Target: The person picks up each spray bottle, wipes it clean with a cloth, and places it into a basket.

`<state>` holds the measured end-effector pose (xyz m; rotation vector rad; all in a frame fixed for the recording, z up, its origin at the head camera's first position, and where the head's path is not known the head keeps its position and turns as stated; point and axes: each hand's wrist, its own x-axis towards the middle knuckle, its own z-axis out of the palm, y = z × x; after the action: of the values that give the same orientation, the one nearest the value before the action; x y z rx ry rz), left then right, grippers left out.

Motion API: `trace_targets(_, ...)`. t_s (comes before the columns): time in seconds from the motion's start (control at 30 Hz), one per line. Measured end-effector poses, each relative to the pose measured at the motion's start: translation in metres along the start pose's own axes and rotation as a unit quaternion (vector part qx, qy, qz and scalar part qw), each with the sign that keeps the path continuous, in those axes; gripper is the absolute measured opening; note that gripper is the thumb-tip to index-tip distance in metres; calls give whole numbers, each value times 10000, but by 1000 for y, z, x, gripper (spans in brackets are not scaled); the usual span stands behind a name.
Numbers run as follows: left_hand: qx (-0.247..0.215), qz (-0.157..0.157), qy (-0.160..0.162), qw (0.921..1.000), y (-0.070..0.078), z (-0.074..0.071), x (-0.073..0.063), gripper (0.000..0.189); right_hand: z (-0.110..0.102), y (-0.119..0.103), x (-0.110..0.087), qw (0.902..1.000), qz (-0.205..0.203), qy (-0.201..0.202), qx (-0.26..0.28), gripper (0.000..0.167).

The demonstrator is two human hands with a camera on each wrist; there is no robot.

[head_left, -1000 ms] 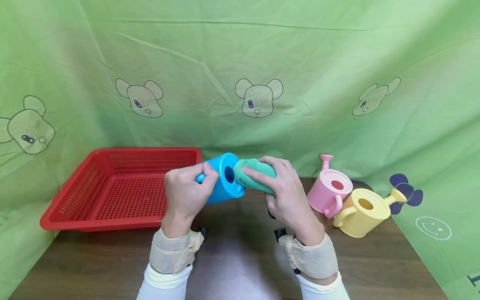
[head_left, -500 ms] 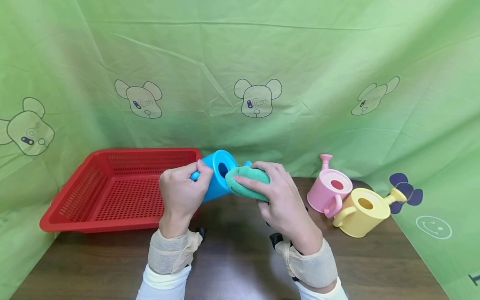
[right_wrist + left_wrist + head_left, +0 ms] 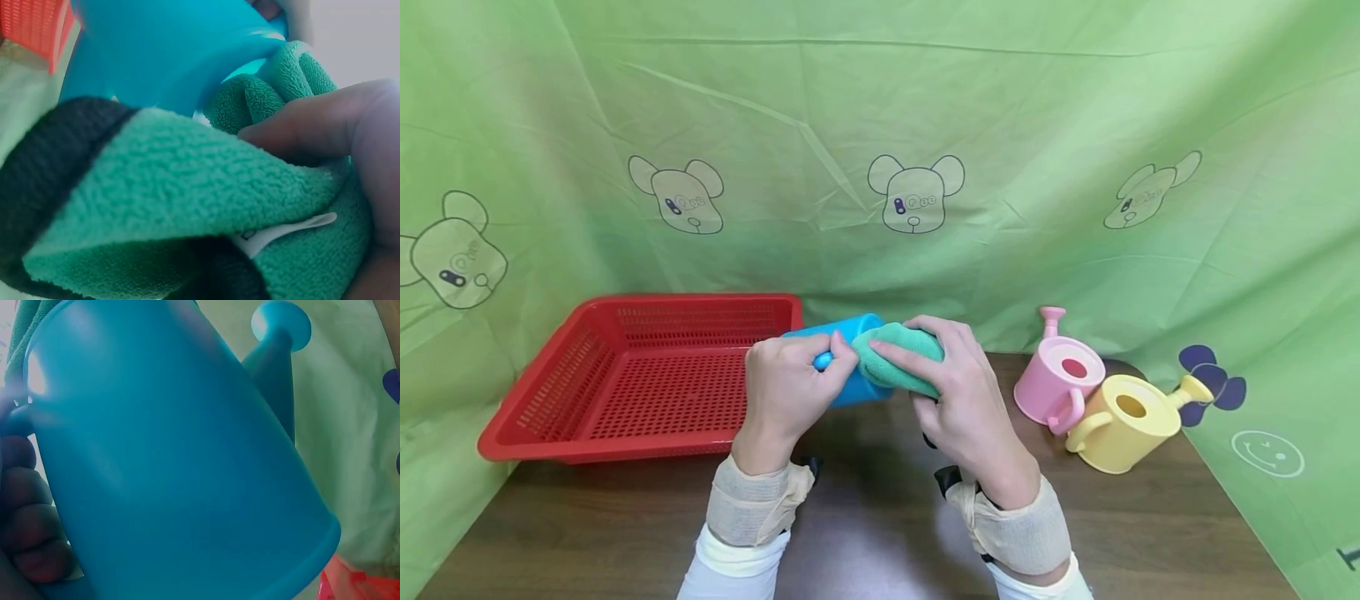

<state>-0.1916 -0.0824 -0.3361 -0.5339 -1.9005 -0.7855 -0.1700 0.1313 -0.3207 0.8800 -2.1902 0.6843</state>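
My left hand [image 3: 793,387] grips the handle of a blue watering can [image 3: 169,450], its fingers curled round it. The can is tilted on its side above the table, top towards my right hand, its spout [image 3: 275,375] visible in the left wrist view. In my right hand [image 3: 966,392] is a bunched green cloth [image 3: 181,175] with a dark edge and a small white tag. The cloth presses at the can's top end and covers its round opening in the head view.
A red plastic basket [image 3: 535,417] stands on the left of the wooden table [image 3: 865,533]. A pink watering can [image 3: 1041,383] and a yellow watering can [image 3: 1123,442] stand at the right. Green printed fabric [image 3: 820,100] hangs behind.
The blue watering can first shifted left, then back right and turned so its opening is hidden. The green cloth moved slightly left and now sits against the can's top.
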Motion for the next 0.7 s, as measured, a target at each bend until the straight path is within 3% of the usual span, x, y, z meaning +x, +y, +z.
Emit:
trace_targets(0.13, -153, 48, -44, 9999, -1, -3, 0, 47, -3, 5, -1, 9999, 149, 8, -2, 67)
trace_targets(0.3, -924, 117, -145, 9955, -8, -12, 1, 42, -13, 12, -2, 9990, 446, -37, -15, 65)
trace_targets(0.4, -1494, 252, -143, 9884, -14, -17, 1, 38, -19, 16, -3, 9983, 581, -16, -7, 68)
trace_targets(0.5, -1949, 370, 64, 9801, -17, -22, 2, 38, -27, 23, -5, 9981, 598, 131, 23, 68)
trace_targets(0.7, -2795, 226, 397, 9590, -21, -32, 3, 39, -46, 35, -9, 9966, 595, 507, 260, 69)
